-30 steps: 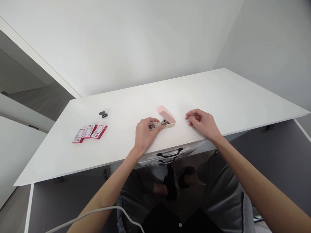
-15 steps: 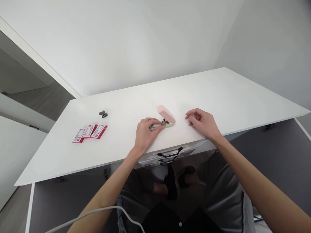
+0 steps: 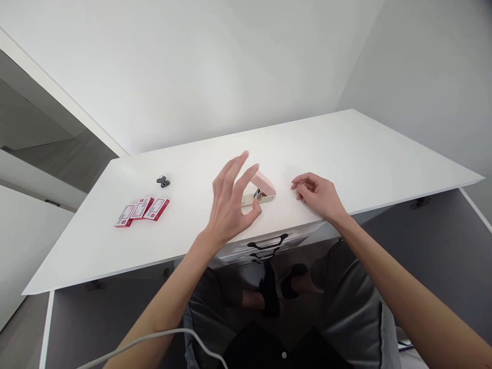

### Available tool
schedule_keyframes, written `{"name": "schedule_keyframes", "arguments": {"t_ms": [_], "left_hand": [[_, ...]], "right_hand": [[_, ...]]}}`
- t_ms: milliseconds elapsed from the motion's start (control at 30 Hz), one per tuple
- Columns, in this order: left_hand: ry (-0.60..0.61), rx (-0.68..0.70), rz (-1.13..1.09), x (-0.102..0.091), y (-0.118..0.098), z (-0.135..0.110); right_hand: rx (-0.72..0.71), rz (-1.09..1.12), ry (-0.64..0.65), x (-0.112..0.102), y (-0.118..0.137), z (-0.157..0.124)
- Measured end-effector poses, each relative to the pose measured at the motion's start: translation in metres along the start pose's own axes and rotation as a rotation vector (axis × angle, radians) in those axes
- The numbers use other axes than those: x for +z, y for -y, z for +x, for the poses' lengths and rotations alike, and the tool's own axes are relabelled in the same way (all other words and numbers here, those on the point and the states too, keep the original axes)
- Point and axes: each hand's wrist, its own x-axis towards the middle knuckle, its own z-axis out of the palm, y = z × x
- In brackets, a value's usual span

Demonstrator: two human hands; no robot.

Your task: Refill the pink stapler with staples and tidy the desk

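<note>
A pink and cream stapler (image 3: 264,183) lies on the white table with its pink top raised at an angle from the cream base. Metal parts show near its hinge. My left hand (image 3: 230,205) hovers over the left part of the stapler, fingers spread and thumb apart, and hides some of it. To the right of the stapler, my right hand (image 3: 317,195) rests on the tabletop. Its fingers are curled in with the thumb close to them; anything inside is hidden or too small to name.
Three red and white small boxes (image 3: 140,209) lie overlapping on the left of the white table (image 3: 192,230). Behind them sits a small dark clip-like object (image 3: 163,181). Black drawer handles (image 3: 268,242) stick out below the front edge. A white cable (image 3: 169,332) crosses my left forearm.
My left hand has let go of the stapler's base and lifted, its fingers spreading upward. The stapler's top stays raised. The right hand has hardly moved.
</note>
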Motion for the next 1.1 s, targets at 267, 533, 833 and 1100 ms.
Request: {"name": "schedule_keyframes", "arguments": {"t_ms": [267, 533, 833, 1100], "left_hand": [[0.211, 0.177, 0.057, -0.008, 0.016, 0.002], [0.133, 0.184, 0.066, -0.002, 0.028, -0.020], [0.102, 0.225, 0.063, 0.003, 0.035, -0.033], [0.084, 0.062, 0.146, -0.023, 0.057, -0.056]], "right_hand": [[0.000, 0.004, 0.000, -0.001, 0.000, 0.000], [-0.008, 0.007, -0.001, -0.001, -0.003, 0.000], [0.001, -0.003, -0.007, 0.000, 0.000, -0.002], [-0.066, -0.141, 0.056, 0.001, 0.008, -0.008]]}}
